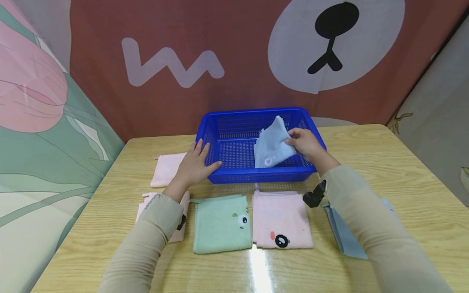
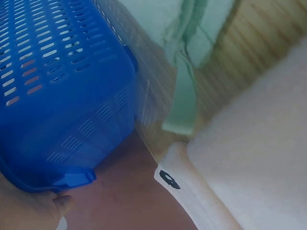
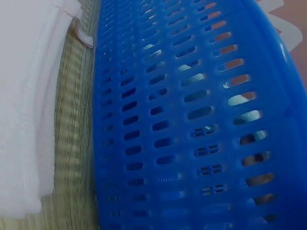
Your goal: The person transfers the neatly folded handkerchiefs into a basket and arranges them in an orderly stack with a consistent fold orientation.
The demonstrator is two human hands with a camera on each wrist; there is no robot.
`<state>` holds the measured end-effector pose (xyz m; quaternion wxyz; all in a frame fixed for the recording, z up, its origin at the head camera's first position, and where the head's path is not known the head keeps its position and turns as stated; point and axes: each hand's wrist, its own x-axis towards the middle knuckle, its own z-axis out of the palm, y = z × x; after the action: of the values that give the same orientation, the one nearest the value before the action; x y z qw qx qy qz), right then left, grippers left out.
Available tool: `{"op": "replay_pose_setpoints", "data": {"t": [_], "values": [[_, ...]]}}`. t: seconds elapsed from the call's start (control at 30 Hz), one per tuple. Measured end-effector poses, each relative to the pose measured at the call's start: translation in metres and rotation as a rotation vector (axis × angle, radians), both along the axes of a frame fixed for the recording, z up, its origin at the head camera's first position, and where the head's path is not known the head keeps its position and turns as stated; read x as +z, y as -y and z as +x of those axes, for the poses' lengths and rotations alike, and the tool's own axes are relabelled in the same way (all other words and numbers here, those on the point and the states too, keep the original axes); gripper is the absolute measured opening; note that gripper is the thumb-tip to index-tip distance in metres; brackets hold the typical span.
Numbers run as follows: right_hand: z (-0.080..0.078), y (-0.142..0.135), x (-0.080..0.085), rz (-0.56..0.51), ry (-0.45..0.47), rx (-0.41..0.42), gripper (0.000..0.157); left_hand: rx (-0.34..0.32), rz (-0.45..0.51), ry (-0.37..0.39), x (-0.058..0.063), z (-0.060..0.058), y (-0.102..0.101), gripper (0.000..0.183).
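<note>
A light blue hand towel (image 1: 272, 144) with a small emblem is inside the blue plastic basket (image 1: 256, 176), toward its right side. My right hand (image 1: 305, 143) pinches the towel's right edge between thumb and fingers. At the basket's left front corner, my left hand (image 1: 195, 165) rests on the rim with its fingers spread. Part of that hand (image 2: 29, 206) also shows against the rim in the left wrist view. The right wrist view shows mostly the slotted basket wall (image 3: 192, 115), with bits of pale blue cloth visible through the slots.
Folded towels lie in front of the basket: a green one (image 1: 221, 228), a pink one (image 1: 283, 219) and a grey-blue one (image 1: 346, 234) partly under the right sleeve. Two more pink towels, one upper (image 1: 166, 169) and one lower (image 1: 179, 235), lie at left. A patterned cloth backdrop stands behind the table.
</note>
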<state>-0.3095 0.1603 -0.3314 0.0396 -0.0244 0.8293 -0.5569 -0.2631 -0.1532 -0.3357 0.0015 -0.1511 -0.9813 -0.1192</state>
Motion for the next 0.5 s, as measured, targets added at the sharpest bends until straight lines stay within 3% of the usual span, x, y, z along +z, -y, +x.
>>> {"op": "replay_pose_setpoints", "data": {"t": [0.3,0.5], "values": [[-0.0027,-0.0022,0.0019,0.056,0.073,0.04,0.031,0.006,0.008,-0.001,-0.0009,0.0003,0.0008,0.079],[-0.0037,-0.0072,-0.0014,0.086,0.069,0.051,0.033,0.0,0.009,-0.009,-0.0007,0.0001,0.0009,0.078]]}}
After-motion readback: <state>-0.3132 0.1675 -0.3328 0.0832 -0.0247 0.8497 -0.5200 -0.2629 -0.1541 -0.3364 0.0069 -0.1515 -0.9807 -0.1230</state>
